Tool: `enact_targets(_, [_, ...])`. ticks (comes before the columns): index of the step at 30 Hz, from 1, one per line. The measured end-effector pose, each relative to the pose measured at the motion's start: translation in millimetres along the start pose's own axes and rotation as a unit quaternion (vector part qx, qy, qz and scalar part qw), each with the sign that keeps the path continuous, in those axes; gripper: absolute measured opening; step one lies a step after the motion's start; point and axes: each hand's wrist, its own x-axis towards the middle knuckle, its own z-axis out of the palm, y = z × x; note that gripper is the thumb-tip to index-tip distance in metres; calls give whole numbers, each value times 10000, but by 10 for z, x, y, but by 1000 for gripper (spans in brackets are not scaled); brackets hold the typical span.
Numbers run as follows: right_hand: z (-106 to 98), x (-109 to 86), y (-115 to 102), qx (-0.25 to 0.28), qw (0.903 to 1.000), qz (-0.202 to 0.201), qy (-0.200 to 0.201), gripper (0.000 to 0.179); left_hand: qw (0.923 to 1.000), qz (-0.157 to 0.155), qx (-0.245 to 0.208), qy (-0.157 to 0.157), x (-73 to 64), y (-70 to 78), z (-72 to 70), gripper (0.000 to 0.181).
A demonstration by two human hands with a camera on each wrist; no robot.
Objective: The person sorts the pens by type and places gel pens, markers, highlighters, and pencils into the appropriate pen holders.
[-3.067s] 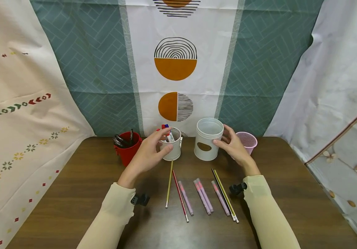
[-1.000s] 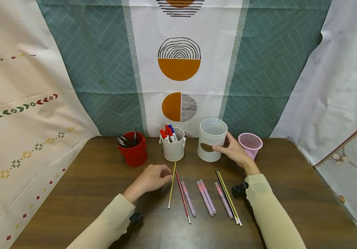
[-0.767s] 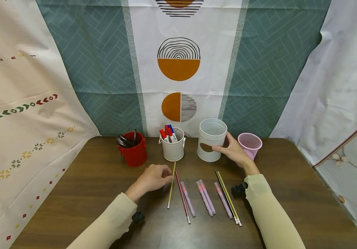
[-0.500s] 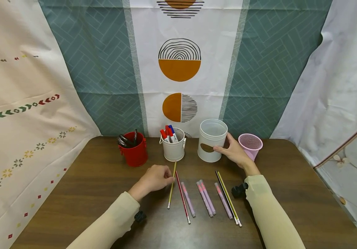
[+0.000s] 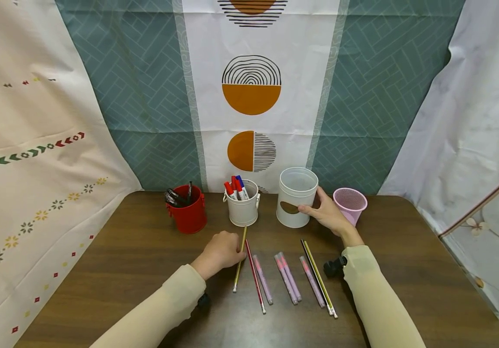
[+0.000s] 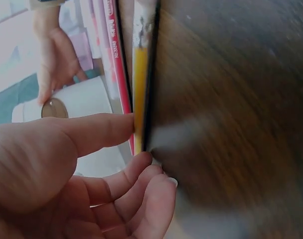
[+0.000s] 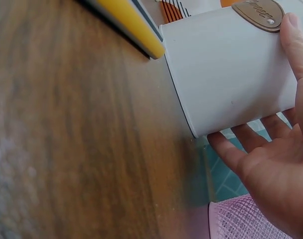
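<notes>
Brown table [image 5: 121, 256], patterned cloth [image 5: 375, 96] behind. Left grip [image 5: 220, 253] pinches the yellow pencil [image 5: 237, 276] mid-shaft, left of the red pencil [image 5: 255, 280]; right grip [image 5: 328, 212] holds the white canister [image 5: 293, 195] from its right. Pencil judged light, stiff, prone to roll; mid-shaft hold suits.

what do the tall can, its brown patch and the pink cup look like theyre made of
Tall can: probably painted metal, smooth satin white; the thin lip at its base suggests it. Brown patch: leather or imitation, matte-looking, with lettering and a rivet-like dot. Pink cup: mesh, evenly pink, with a fine grid; whether coated metal or plastic, I cannot tell.
</notes>
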Motion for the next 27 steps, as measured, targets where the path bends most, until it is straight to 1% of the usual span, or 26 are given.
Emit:
enact_targets(1, [0,-2,1,14,10000,1,-13,84,9999,62,125,42,57,-61,81,37])
enact_targets(3, [1,-4,5,46,10000,3,-32,84,9993,155,336,102,122,-134,175,41])
enact_targets(4, [1,-5,8,65,10000,4,-42,84,9988,191,434,142,146,-161,209,42])
enact_targets(5, [2,-6,12,74,10000,16,-50,84,9988,177,451,108,155,-171,221,42])
enact_targets(7, [4,-4,25,88,9999,32,-43,84,9990,155,397,106,116,-138,172,40])
enact_targets(8, [4,-3,32,97,9999,46,-49,84,9994,70,340,39,76,-91,109,38])
enact_targets(10, [5,0,41,110,9999,69,-64,85,9997,-39,254,-34,46,-72,56,33])
enact_targets(11, [4,2,46,114,9999,85,-68,85,9997,-142,189,-115,29,-56,24,32])
enact_targets(12, [2,4,49,123,9999,95,-75,85,9998,-134,119,-93,65,-126,77,31])
enact_targets(14, [-4,5,48,129,9998,122,-90,86,9997,-185,-27,-185,150,-247,165,32])
enact_targets(15, [-7,5,48,117,9998,132,-83,86,9997,-166,-89,-154,136,-250,148,31])
enact_targets(16, [-11,6,48,128,9998,144,-92,86,9998,-65,-145,-112,150,-304,170,30])
enact_targets(17, [-14,6,47,123,9997,159,-100,86,9996,-93,-253,-125,119,-275,122,29])
enact_targets(18, [-17,6,47,109,9998,166,-101,87,9993,-39,-347,-91,96,-273,92,28])
enact_targets(19, [-19,6,46,102,9997,173,-105,87,9989,-61,-444,-103,21,-192,-18,26])
enact_targets(21, [-21,7,45,96,9997,177,-117,87,9977,-31,-671,-32,-134,-38,-223,22])
enact_targets(22, [-23,8,46,103,9997,174,-126,87,9969,5,-784,9,-147,-37,-246,21])
enact_targets(23, [-24,7,45,86,9997,174,-116,88,9959,-11,-904,58,-183,12,-302,19])
enact_targets(27, [-30,2,47,138,9997,154,-142,87,9895,433,-1335,355,-175,-11,-335,11])
